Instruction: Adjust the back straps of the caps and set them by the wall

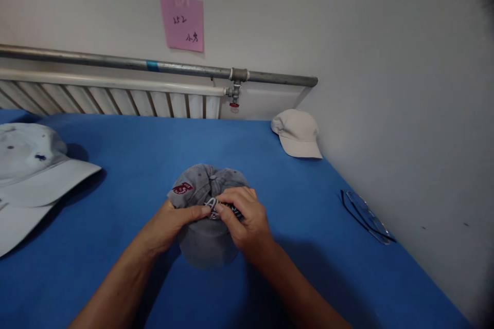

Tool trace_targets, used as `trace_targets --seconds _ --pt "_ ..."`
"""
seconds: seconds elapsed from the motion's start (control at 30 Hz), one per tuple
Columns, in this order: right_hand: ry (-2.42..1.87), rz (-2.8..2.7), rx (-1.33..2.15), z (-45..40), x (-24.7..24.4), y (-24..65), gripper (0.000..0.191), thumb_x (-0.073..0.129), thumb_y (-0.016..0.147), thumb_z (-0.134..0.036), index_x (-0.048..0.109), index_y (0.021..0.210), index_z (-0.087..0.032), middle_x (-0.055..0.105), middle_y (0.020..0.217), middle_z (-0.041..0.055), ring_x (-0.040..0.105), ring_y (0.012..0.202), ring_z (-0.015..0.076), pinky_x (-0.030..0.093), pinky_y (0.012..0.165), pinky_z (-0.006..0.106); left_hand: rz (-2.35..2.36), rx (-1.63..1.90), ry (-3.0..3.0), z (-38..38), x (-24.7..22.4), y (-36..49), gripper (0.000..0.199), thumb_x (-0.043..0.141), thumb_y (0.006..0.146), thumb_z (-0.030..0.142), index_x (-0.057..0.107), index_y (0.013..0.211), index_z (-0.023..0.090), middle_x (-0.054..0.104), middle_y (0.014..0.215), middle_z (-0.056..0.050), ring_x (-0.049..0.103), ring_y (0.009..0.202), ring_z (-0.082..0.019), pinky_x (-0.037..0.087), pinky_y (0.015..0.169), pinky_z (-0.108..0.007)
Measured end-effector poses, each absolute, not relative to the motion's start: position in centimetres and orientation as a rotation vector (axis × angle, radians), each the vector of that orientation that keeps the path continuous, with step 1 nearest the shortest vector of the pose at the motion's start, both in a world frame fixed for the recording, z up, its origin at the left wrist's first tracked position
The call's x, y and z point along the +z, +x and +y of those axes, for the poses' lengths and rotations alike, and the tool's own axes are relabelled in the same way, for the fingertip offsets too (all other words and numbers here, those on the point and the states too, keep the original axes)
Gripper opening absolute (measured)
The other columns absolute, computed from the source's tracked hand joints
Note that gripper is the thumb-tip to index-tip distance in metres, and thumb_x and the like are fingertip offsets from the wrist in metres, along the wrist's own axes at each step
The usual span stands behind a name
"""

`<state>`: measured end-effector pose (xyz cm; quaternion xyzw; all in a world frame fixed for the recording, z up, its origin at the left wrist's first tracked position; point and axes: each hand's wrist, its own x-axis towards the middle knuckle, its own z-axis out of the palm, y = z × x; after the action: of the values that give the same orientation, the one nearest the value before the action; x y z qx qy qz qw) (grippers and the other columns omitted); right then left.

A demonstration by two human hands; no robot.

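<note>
A grey baseball cap [208, 249] is held between my two hands above the blue table, its brim pointing towards me. Red embroidery marks one side of its crown, and white lettering shows at the front, partly covered by my fingers. My left hand [170, 223] grips the cap's left side, thumb lying across the front and the other fingers hidden behind it. On the right side, my right hand [245, 216] is closed on the cap, with thumb and forefinger pinching near the lettering.
Stacked white caps [46, 180] lie at the left. A beige cap [297, 131] rests at the far right corner, and eyeglasses [368, 217] lie by the right wall. Behind the blue table [154, 144] are a radiator [116, 100] and a metal pipe [185, 68]; a pink note [183, 23] hangs above.
</note>
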<state>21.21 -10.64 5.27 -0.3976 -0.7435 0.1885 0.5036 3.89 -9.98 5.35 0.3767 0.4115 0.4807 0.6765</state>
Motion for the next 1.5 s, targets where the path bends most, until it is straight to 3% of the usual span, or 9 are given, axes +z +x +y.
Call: trace_targets --seconds 0.27,0.6,0.87,1.17,1.5 --pt "-0.945 -1.800 0.407 -10.6 5.1 21.1 0.015 0.065 0.082 -0.016 0.068 0.095 -0.020 0.073 0.088 0.0027 0.066 0.086 0.0182 0.042 0.081 0.035 1.017 1.054 0.899 -10.3 5.5 3.9 0.024 0.083 0.065 0.023 0.074 0.087 0.020 0.076 0.084 -0.002 0.070 0.083 -0.020 0.054 0.075 -0.026" --pt "-0.980 -1.789 0.402 -10.7 5.1 20.9 0.007 0.063 0.079 -0.015 0.067 0.082 -0.020 0.071 0.078 0.0014 0.064 0.077 0.0174 0.041 0.078 0.035 1.124 0.908 1.087 -10.5 6.7 3.7 0.010 0.071 0.070 0.023 0.071 0.079 0.019 0.072 0.074 0.000 0.064 0.076 -0.018 0.050 0.067 -0.025" --pt "-1.058 -1.779 0.445 -10.4 5.2 21.1 0.015 0.055 0.084 -0.017 0.063 0.072 -0.021 0.068 0.070 0.0000 0.063 0.071 0.0163 0.041 0.074 0.034 1.130 0.886 1.044 -10.5 6.1 3.8 0.011 0.073 0.070 0.024 0.074 0.079 0.019 0.073 0.077 -0.001 0.065 0.074 -0.018 0.051 0.068 -0.026" --pt "-1.010 -1.504 0.568 -9.8 4.6 21.8 0.015 0.054 0.084 -0.015 0.066 0.083 -0.023 0.069 0.082 0.0012 0.065 0.078 0.0167 0.051 0.073 0.030 1.076 0.995 0.791 -10.2 5.6 4.0 0.012 0.077 0.062 0.019 0.074 0.073 0.016 0.074 0.068 -0.004 0.067 0.064 -0.021 0.053 0.063 -0.029" --pt "-1.020 -1.376 0.640 -9.4 3.9 22.5 0.014 0.056 0.083 -0.014 0.067 0.084 -0.023 0.068 0.084 0.0003 0.065 0.081 0.0157 0.052 0.078 0.030 1.074 1.038 0.687 -10.0 5.6 4.0 0.018 0.079 0.054 0.016 0.074 0.071 0.015 0.074 0.066 -0.004 0.068 0.060 -0.019 0.054 0.063 -0.028"
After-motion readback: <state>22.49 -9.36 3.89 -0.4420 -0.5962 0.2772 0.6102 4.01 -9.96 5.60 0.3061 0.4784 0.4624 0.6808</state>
